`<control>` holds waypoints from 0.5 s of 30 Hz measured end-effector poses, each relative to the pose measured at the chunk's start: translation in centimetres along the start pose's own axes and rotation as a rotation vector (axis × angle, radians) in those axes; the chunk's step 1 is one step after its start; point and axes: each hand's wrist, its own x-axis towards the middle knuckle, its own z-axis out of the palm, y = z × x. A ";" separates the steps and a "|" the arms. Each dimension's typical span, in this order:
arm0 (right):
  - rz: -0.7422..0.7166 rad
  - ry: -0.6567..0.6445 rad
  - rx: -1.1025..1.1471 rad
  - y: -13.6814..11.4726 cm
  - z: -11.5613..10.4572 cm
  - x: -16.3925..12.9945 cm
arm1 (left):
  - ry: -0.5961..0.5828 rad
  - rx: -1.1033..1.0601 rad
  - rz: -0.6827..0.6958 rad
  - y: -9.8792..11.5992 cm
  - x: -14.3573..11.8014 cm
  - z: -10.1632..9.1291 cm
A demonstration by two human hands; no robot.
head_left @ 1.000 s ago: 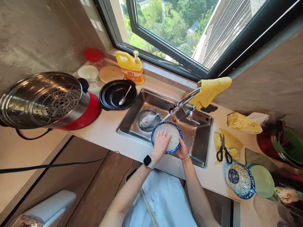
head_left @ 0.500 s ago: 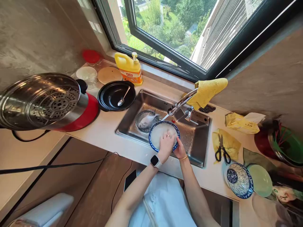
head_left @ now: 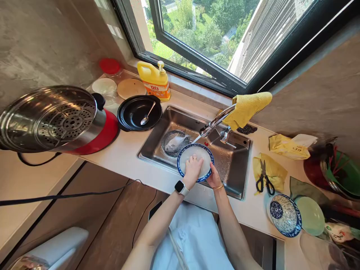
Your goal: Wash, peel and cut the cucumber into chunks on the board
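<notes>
A blue-rimmed white plate (head_left: 203,157) is held tilted over the steel sink (head_left: 239,172), under the stream from the faucet (head_left: 216,122). My right hand (head_left: 213,178) grips its lower right rim. My left hand (head_left: 192,170), with a smartwatch on the wrist, lies flat on the plate's wet face. Behind the plate, a fish (head_left: 176,141) rests in a metal dish (head_left: 168,135) in the sink.
A yellow cloth (head_left: 249,107) hangs on the faucet. On the left stand a black pan with a spoon (head_left: 140,111), a steamer pot (head_left: 53,120) and a detergent bottle (head_left: 154,80). On the right lie scissors (head_left: 264,178), a patterned bowl (head_left: 284,214) and a green plate (head_left: 311,215).
My left hand has slid back and forth across the plate's face, right and then back to the middle. The plate has stayed under the running water.
</notes>
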 end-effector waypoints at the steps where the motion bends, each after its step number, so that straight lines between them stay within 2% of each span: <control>1: 0.003 0.002 0.006 0.0 0.0 0.0 | -0.022 -0.019 0.044 0.0 0.1 0.1; 5: -0.005 0.034 0.021 -0.2 -0.4 0.0 | -0.062 -0.150 0.247 -0.6 -0.7 0.1; 9: -0.019 0.066 0.010 -0.5 -1.6 -0.3 | 0.083 -0.343 0.289 -2.1 -1.1 -0.7; 12: -0.032 0.077 0.004 -0.6 -2.5 -0.5 | 0.241 -0.629 0.207 -3.5 0.9 -1.7; 15: -0.039 0.103 0.008 -0.8 -3.1 -0.7 | 0.369 -0.947 0.021 -4.9 4.7 -2.7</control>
